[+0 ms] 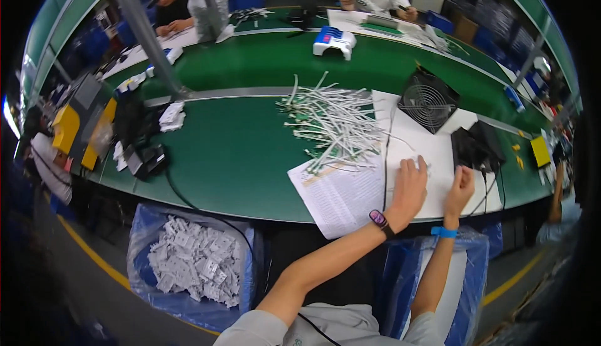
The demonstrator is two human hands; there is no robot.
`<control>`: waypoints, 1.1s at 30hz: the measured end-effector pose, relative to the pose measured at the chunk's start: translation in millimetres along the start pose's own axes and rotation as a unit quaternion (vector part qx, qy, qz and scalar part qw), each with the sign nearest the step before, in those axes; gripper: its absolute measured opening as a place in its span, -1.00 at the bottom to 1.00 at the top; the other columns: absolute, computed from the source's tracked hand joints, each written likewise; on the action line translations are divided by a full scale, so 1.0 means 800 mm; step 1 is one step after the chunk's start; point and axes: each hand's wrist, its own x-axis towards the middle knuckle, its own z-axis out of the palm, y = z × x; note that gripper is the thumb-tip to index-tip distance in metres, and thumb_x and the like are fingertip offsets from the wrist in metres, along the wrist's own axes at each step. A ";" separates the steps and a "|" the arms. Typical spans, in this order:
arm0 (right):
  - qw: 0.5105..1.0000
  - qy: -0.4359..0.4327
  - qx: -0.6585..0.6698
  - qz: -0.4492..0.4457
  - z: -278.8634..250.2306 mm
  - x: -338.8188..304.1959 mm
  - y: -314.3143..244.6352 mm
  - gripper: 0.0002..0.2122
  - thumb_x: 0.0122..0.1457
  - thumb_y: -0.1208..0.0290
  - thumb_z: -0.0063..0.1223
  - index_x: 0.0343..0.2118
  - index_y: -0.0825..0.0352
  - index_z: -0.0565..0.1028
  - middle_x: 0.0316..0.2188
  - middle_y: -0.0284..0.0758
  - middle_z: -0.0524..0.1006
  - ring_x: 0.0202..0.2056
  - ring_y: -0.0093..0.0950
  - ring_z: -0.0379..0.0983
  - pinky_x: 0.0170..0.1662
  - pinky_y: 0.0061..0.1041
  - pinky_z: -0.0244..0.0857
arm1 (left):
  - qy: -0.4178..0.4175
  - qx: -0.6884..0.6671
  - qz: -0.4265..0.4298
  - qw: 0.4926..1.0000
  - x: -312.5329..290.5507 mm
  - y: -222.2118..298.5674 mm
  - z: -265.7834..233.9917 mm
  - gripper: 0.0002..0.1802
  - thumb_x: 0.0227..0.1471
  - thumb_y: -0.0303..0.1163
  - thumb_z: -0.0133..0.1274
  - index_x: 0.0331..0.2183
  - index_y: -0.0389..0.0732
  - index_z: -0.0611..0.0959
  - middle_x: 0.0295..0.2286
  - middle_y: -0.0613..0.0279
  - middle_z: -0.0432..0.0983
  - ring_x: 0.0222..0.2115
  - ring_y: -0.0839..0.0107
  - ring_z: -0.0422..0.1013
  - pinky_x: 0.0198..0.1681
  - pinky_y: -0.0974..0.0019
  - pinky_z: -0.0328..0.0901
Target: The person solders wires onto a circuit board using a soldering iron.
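My left hand, with a dark watch on its wrist, reaches over a white board on the green bench. Its fingers are stretched out, with the fingertips apart. A small whitish piece shows beside them, too blurred to name. My right hand, wearing a blue wristband, is closed in a pinch just right of the left; whatever it may hold is too small to make out. A tangled pile of white cables lies beyond and left of my hands, one stray cable curving toward the left fingertips. Printed paper sheets lie below the pile.
A black fan and a black boxy device stand right of the board. Below the bench sit a blue-lined bin of white plastic parts and another lined bin. A yellow-black machine stands left. People sit across the green conveyor.
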 end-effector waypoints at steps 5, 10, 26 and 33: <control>1.000 0.002 -0.021 -0.002 -0.003 -0.011 -0.005 -0.88 0.38 0.44 0.02 -0.26 0.39 0.48 -0.50 -0.51 0.39 -0.46 -0.78 0.24 -0.46 -0.69 0.05 | 0.124 -0.110 0.010 0.986 -0.042 -0.053 -0.228 -0.29 -0.17 -0.41 0.32 0.07 -0.32 0.51 -0.09 -0.08 0.50 -0.08 -0.04 0.39 0.03 0.01 0.31; 1.000 0.000 -0.012 0.008 -0.013 -0.012 -0.014 -0.88 0.37 0.47 0.03 -0.33 0.36 0.48 -0.57 -0.56 0.35 -0.53 -0.80 0.17 -0.51 -0.67 -0.02 | 0.206 0.158 -0.071 0.963 0.045 -0.239 -0.359 -0.29 -0.13 -0.34 0.35 0.06 -0.36 0.48 -0.16 -0.17 0.49 -0.13 -0.11 0.38 -0.04 -0.02 0.31; 0.975 0.130 -0.057 -0.169 -0.128 -0.012 -0.045 -0.68 0.26 0.40 -0.08 -0.66 0.33 0.41 -0.72 -0.37 0.32 -0.66 -0.53 0.26 -0.57 -0.48 0.04 | 0.234 0.400 -0.266 0.845 0.066 -0.549 -0.253 -0.03 0.17 0.20 0.03 0.35 -0.23 0.14 0.24 -0.25 0.15 0.27 -0.17 0.09 0.26 -0.32 0.01; 0.965 0.250 -0.061 0.060 -0.194 0.214 0.157 -0.61 0.35 0.08 0.02 -0.22 0.42 0.54 -0.30 -0.34 0.57 -0.24 -0.58 0.45 -0.15 -0.55 0.30 | 0.177 0.284 -0.210 0.918 0.038 -0.508 -0.247 -0.12 0.23 0.06 0.03 0.38 -0.11 0.09 0.26 -0.25 0.13 0.25 -0.20 0.12 0.27 -0.37 -0.02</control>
